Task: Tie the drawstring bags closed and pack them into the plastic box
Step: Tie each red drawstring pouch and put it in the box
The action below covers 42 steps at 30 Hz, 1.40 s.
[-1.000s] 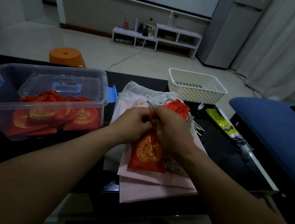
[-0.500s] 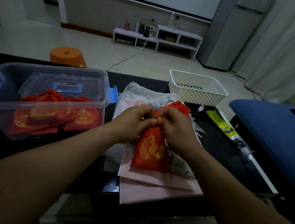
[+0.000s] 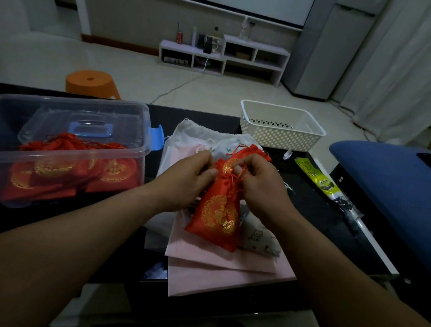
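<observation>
You're mid-tie at frame centre: your left hand (image 3: 190, 180) pinches the red bag (image 3: 218, 215) at its neck, and your right hand (image 3: 263, 186) pinches the cord (image 3: 242, 175). Next, likely, snug the knot, then carry it to the plastic box (image 3: 59, 98), middle left.

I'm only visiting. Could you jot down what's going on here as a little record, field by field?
Doer: a person with two bare hands
Left hand: pinches the neck of the red drawstring bag
Right hand: pinches the red cord at that neck
Bag lies on: pale pink bags on the dark table
Plastic box: at the left, open, several red bags inside
Behind: white basket
</observation>
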### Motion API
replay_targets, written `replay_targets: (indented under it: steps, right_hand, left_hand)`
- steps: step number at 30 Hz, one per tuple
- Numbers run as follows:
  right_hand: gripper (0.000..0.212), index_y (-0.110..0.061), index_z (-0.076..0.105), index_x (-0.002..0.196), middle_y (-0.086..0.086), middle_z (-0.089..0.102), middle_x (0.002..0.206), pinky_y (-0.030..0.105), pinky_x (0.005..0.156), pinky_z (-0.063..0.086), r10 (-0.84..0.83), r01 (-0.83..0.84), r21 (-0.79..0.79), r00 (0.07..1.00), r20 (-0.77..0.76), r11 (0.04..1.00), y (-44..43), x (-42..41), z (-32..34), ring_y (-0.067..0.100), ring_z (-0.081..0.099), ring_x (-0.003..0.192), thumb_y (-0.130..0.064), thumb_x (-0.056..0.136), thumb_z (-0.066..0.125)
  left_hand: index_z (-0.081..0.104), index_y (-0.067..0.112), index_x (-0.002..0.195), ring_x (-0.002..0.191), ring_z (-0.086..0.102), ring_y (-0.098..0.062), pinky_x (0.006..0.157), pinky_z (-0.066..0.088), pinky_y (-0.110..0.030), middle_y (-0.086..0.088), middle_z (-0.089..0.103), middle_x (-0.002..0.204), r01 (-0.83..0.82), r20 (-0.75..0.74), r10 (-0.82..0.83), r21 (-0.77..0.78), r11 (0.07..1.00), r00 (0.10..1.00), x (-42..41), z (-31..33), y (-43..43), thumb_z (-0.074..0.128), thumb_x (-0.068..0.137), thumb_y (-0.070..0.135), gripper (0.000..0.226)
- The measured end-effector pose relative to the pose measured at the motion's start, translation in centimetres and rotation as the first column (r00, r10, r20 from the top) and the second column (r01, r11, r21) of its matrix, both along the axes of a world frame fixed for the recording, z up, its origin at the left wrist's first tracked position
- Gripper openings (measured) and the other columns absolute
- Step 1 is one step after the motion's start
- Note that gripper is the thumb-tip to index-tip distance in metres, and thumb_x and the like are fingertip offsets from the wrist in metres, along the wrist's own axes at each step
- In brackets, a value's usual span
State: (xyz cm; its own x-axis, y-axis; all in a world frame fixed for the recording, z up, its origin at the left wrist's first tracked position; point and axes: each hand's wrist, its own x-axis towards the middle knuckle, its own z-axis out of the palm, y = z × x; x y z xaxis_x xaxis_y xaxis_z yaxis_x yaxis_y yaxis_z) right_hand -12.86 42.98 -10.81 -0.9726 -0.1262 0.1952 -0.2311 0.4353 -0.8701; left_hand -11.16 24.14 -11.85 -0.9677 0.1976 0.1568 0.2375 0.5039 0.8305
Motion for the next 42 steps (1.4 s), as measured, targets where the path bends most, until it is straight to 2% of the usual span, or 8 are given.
replay_targets:
  steps: [5,10,15,18,23,28,32,42]
  right_hand:
    - [0.008,-0.018,0.068,0.096,0.001,0.072,0.09,0.057,0.083,0.057,0.003,-0.002,0.054,1.0,-0.02,0.999,0.1,-0.1,0.0,0.024,0.071,0.088,-0.014,0.099,0.063]
    - [0.005,-0.013,0.069,0.101,-0.007,0.068,0.084,0.042,0.074,0.056,0.029,-0.022,0.095,0.997,-0.075,0.995,-0.2,0.0,0.0,0.01,0.065,0.076,-0.015,0.1,0.064]
    - [0.005,-0.014,0.07,0.097,-0.009,0.068,0.084,0.025,0.071,0.05,0.059,-0.041,0.14,0.99,-0.127,0.989,-0.5,0.3,-0.1,0.002,0.061,0.075,-0.011,0.097,0.066]
    - [0.007,-0.014,0.07,0.094,-0.008,0.069,0.086,0.014,0.068,0.042,0.092,-0.063,0.169,0.981,-0.171,0.984,-0.7,0.6,0.1,0.001,0.061,0.08,-0.008,0.096,0.066]
    - [0.008,-0.017,0.069,0.095,-0.009,0.068,0.087,0.021,0.071,0.046,0.104,-0.09,0.105,0.986,-0.132,0.99,-0.6,0.7,0.1,0.002,0.061,0.079,-0.011,0.098,0.066]
    - [0.008,-0.011,0.065,0.096,0.011,0.068,0.088,0.037,0.067,0.052,0.065,-0.066,-0.068,0.998,-0.005,0.996,-0.3,0.6,0.0,0.015,0.061,0.074,-0.008,0.101,0.059]
    - [0.015,-0.013,0.063,0.092,0.011,0.066,0.085,0.033,0.06,0.055,0.051,-0.043,-0.137,0.997,0.055,0.99,-0.2,0.8,0.0,0.019,0.062,0.07,-0.007,0.104,0.056]
    - [0.011,-0.004,0.064,0.097,0.007,0.062,0.078,0.018,0.049,0.047,0.0,0.015,-0.17,0.996,0.089,0.985,-0.6,1.3,1.0,0.002,0.056,0.054,-0.006,0.104,0.055]
  left_hand:
    - [0.061,0.022,0.11,0.092,0.062,-0.007,0.082,0.054,-0.031,0.007,0.064,0.102,0.039,-0.017,-0.038,0.014,0.999,0.999,0.3,0.5,0.7,0.061,0.103,0.031,0.011]
    - [0.068,0.024,0.122,0.102,0.062,-0.002,0.088,0.052,-0.022,0.012,0.066,0.11,0.09,0.008,-0.09,0.002,0.996,0.996,0.2,1.3,0.8,0.057,0.106,0.022,0.02]
    - [0.069,0.017,0.1,0.089,0.067,-0.017,0.084,0.057,-0.041,-0.002,0.07,0.095,0.096,0.025,-0.096,-0.016,0.995,0.995,0.0,1.4,0.2,0.066,0.101,0.021,0.006]
    - [0.066,0.008,0.093,0.077,0.061,-0.013,0.077,0.055,-0.043,-0.011,0.068,0.089,0.113,0.028,-0.113,0.005,0.994,0.993,0.0,1.3,-0.1,0.069,0.099,0.018,0.012]
    - [0.061,0.011,0.094,0.086,0.07,-0.028,0.082,0.06,-0.052,-0.016,0.068,0.095,0.111,0.076,-0.12,0.117,0.987,0.99,0.0,1.3,-0.8,0.063,0.103,0.022,0.015]
    - [0.057,0.011,0.096,0.084,0.064,-0.02,0.084,0.059,-0.051,-0.008,0.067,0.093,0.104,0.103,-0.105,0.019,0.994,0.989,0.1,1.1,-1.8,0.057,0.106,0.023,0.016]
    - [0.055,0.014,0.093,0.078,0.056,-0.013,0.078,0.054,-0.042,0.0,0.062,0.086,0.086,0.088,-0.08,-0.074,0.993,0.993,0.3,1.1,-2.0,0.056,0.106,0.024,0.017]
    - [0.056,0.015,0.092,0.077,0.056,-0.016,0.081,0.056,-0.048,-0.001,0.061,0.084,0.02,0.143,-0.011,-0.062,0.998,0.99,0.7,1.5,-1.5,0.055,0.106,0.025,0.018]
